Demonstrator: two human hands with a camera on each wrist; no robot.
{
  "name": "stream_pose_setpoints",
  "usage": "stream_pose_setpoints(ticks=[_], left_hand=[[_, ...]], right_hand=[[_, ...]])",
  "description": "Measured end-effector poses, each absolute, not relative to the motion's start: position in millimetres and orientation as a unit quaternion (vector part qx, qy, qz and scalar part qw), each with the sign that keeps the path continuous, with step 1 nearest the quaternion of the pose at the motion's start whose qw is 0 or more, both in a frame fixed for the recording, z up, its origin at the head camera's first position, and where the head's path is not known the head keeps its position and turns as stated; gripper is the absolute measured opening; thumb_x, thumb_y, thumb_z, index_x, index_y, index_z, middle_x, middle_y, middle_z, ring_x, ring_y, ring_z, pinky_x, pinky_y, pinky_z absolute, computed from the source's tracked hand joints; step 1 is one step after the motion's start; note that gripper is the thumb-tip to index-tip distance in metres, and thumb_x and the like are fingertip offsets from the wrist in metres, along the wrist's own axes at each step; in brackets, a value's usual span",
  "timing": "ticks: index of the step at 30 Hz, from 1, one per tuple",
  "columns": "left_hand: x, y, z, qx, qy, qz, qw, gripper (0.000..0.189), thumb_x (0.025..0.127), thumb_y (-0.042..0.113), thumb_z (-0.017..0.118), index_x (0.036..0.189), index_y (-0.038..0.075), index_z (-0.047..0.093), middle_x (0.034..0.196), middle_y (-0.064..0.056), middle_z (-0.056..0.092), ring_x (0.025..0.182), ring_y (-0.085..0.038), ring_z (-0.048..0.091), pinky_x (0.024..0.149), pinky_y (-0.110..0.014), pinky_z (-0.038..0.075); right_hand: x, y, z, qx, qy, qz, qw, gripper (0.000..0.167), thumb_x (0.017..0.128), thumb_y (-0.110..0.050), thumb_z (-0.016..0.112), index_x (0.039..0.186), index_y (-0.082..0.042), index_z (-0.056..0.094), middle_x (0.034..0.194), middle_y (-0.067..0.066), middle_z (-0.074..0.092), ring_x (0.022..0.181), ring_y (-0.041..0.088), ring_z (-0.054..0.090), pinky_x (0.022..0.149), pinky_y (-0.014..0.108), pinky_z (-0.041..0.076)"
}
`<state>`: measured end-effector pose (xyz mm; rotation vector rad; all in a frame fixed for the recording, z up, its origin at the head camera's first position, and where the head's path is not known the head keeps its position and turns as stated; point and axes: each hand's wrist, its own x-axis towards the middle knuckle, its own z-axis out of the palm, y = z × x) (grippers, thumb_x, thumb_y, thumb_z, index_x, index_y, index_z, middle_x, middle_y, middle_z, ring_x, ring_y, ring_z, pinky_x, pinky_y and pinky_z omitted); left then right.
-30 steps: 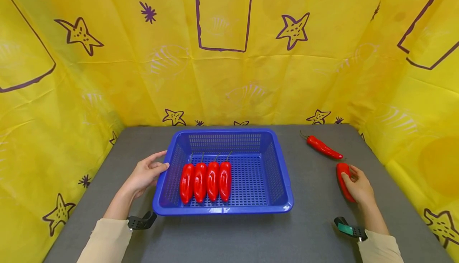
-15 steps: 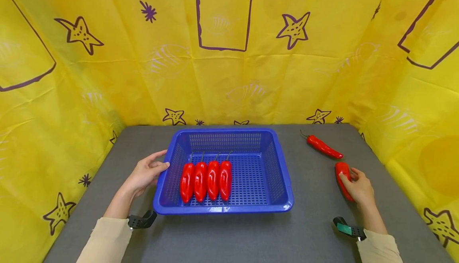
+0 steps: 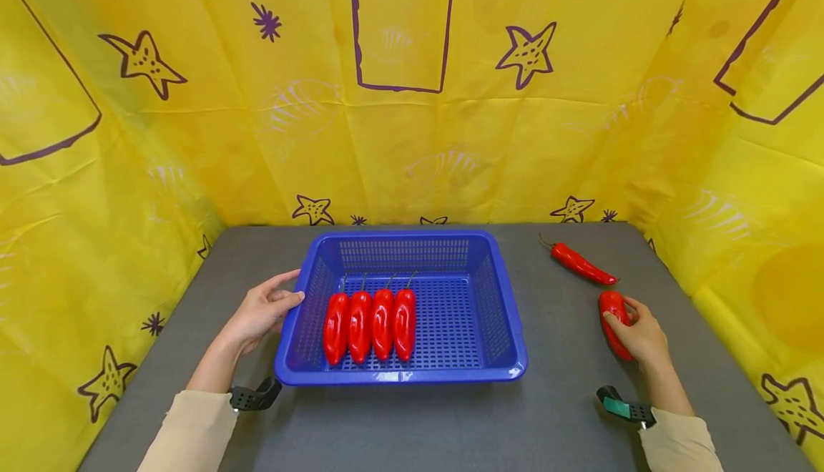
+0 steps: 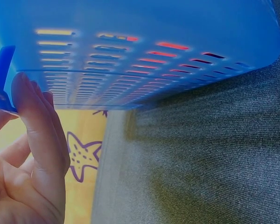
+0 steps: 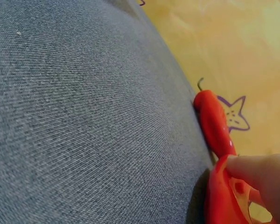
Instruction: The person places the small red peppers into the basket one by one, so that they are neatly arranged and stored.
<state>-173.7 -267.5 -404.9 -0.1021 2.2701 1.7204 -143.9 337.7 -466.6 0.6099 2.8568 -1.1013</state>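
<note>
My left hand (image 3: pixel 256 313) grips the left rim of a blue plastic basket (image 3: pixel 402 377), thumb and fingers at its edge. From the left wrist view, the basket's slotted wall (image 4: pixel 144 51) rises above the grey cloth, and red shows through some slots. Several glossy red chili peppers (image 3: pixel 383 325) lie side by side in the basket's left half, stems toward the back. Off to the right, my right hand (image 3: pixel 646 335) holds another red chili pepper (image 3: pixel 611 305) between thumb and fingers, close over the table; the fingers hide part of it.
Just beyond the right hand, one more red chili pepper (image 3: pixel 579 263) lies slanted on the grey table (image 3: pixel 412 433), its stem pointing to the back left. Yellow cloth (image 3: pixel 412 143) with starfish drawings hangs behind the table and along both sides.
My right hand has shifted slightly to the left with the chili pepper, which has turned a little in the grip. The left hand and the basket stay where they were.
</note>
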Motion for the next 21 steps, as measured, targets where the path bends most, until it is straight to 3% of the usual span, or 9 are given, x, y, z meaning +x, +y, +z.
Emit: stream_pose_setpoints(ticks=[21], left_hand=[[-172.7, -266.7, -404.5, -0.038, 0.787, 0.599, 0.144, 0.067, 0.089, 0.027, 0.061, 0.145, 0.012, 0.026, 0.099, -0.017, 0.064, 0.081, -0.027, 0.068, 0.069, -0.046, 0.056]], right_hand=[[-144.6, 340.5, -463.3, 0.185, 0.909, -0.372, 0.043, 0.077, 0.090, -0.043, 0.051, 0.140, 0.005, 0.020, 0.123, 0.037, 0.037, 0.103, 0.047, 0.041, 0.072, 0.043, 0.053]])
